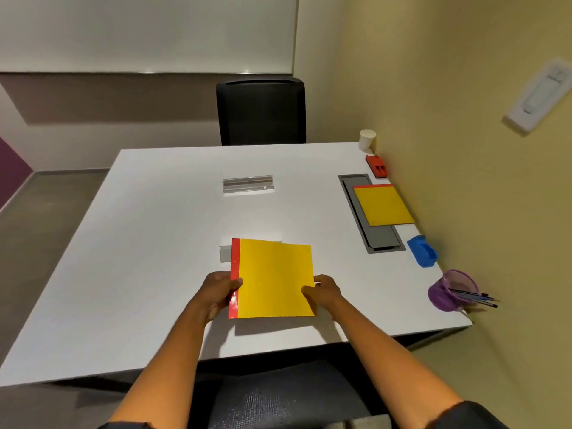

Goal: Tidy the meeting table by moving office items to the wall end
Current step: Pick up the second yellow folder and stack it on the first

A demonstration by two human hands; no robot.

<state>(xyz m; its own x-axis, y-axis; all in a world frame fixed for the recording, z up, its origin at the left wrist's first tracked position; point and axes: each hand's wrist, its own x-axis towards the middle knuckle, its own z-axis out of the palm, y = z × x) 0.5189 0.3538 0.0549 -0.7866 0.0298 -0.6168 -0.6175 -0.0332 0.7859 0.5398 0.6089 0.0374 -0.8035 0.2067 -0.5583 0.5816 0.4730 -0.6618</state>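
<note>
Both the left hand (220,291) and the right hand (324,291) held the yellow folder (274,278) by its sides, probably lifted to go by the wall (464,119).

A: How many views are recorded?
B: One, worn at head height, wide-angle.

A: Which way is it faced?
B: Forward and down across the white table (148,243), toward the black chair (261,111) at the far side; the yellow wall (464,150) is kept along the right.

A: How near is it set?
B: Close above the near edge; both forearms are taken in from the bottom.
</note>
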